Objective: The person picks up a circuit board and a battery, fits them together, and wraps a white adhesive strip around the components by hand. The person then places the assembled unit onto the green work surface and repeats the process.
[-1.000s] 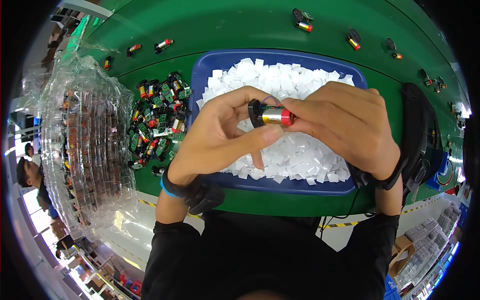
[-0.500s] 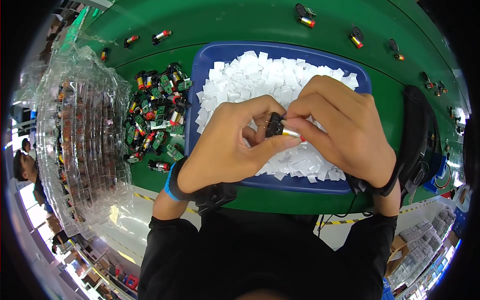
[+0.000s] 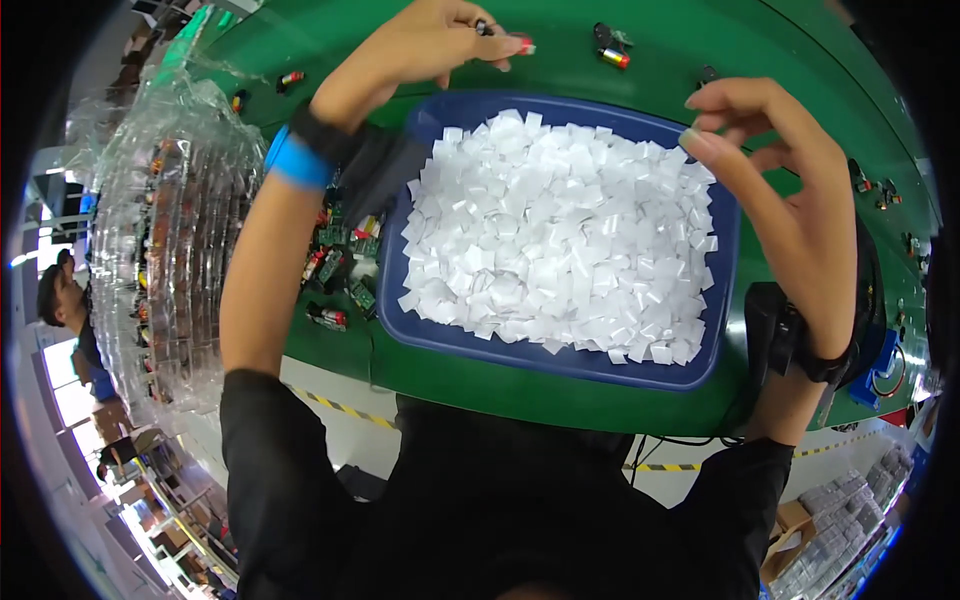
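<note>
My left hand (image 3: pixel 415 50) reaches over the far side of the blue tray, closed on a small battery assembly (image 3: pixel 525 46). A red-ended cylinder and a dark part of the assembly show between the fingers, which hide the rest. Above the tray's right rim (image 3: pixel 728 260) my right hand (image 3: pixel 795 165) is open, thumb and fingers apart, with nothing plainly visible between them. Many small white paper-like squares (image 3: pixel 560 240) fill the tray. Another assembly (image 3: pixel 612 52), with a black disc and a red-and-gold cylinder, lies beyond the tray on the green table (image 3: pixel 450 395).
Left of the tray, partly behind my left forearm, is a pile of assemblies with green circuit boards (image 3: pixel 330 265). Farther left stands a stack of clear plastic trays (image 3: pixel 170 260). A blue device (image 3: pixel 878 370) sits at the right. Another person (image 3: pixel 68 295) is at far left.
My hands have parted. The left has carried the battery assembly away from above the tray to the far left side; the right has let go and moved right, its fingers spreading.
</note>
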Demonstrator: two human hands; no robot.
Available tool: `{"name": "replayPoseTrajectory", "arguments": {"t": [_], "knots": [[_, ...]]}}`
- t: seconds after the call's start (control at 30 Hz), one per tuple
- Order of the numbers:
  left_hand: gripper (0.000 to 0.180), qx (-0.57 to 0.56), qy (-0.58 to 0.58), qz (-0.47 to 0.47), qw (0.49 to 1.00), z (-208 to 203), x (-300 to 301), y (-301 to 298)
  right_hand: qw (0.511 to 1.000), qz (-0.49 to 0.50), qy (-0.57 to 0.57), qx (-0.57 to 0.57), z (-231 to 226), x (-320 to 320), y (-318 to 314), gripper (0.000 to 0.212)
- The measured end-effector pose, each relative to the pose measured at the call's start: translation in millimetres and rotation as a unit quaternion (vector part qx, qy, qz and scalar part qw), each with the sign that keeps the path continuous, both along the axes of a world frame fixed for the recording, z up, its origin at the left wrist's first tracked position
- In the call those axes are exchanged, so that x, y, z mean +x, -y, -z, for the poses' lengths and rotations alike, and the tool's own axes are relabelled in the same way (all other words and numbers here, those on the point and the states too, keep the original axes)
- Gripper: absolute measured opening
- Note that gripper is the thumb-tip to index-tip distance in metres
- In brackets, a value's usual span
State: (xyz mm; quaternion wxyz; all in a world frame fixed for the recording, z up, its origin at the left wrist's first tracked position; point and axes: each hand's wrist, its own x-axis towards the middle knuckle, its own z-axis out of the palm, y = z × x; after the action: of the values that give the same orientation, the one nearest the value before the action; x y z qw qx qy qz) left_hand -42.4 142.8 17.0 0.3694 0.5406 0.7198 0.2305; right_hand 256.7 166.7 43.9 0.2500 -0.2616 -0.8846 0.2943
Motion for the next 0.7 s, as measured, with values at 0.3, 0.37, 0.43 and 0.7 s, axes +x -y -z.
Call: {"name": "replayPoseTrajectory", "arguments": {"t": [0.3,0.37,0.43,0.7], "knots": [[0.056,0.306,-0.498,0.096,0.806,114,-66,-123,0.98,0.059,0.057,0.184,8,22,-38,0.025],[0.053,0.115,-0.332,0.114,0.929,91,2,-144,0.979,0.074,0.076,0.176,9,28,-40,0.026],[0.051,-0.006,-0.245,0.078,0.967,81,23,-137,0.982,0.075,0.085,0.149,9,22,-36,0.027],[0.023,0.216,0.096,0.126,0.963,59,33,-70,0.989,0.062,0.016,0.132,14,13,-35,0.03]]}}
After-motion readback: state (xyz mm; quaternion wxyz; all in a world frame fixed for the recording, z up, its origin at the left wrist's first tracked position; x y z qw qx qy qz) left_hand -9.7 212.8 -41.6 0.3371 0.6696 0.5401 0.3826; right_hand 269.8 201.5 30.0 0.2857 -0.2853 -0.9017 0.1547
